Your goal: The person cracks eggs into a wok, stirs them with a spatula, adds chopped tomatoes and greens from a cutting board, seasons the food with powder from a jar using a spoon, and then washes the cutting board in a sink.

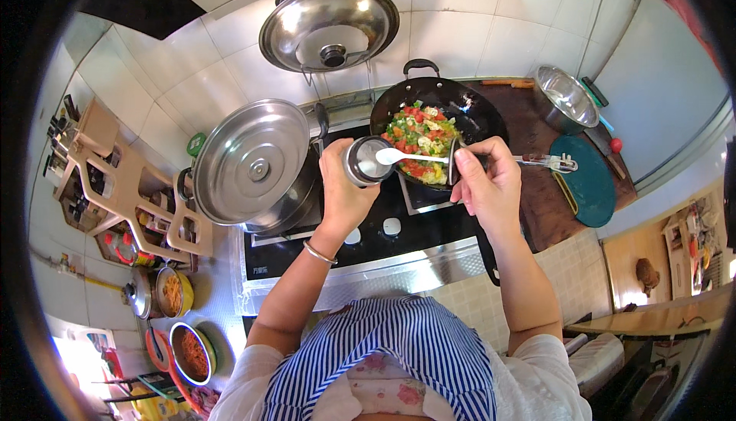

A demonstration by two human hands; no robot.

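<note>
My left hand [345, 196] is wrapped around a small open jar [368, 159] with a pale content, held over the front of the stove. My right hand [486, 182] grips a dark jar lid [453, 161] with a white plastic spoon [411, 156] fixed to it; the spoon's bowl is over the jar's mouth. Just beyond both hands sits a black wok [466, 107] on the right burner. In it lie chopped red, green and yellow-white pieces of food [422, 130]. The wok's long handle [489, 254] shows below my right wrist.
A lidded steel pot [259, 162] occupies the left burner. A domed wok lid [330, 27] hangs on the tiled wall. On the right counter are a steel bowl [566, 99], a green board [586, 191] and a knife [604, 148]. Bowls of shredded food [192, 352] stand at lower left.
</note>
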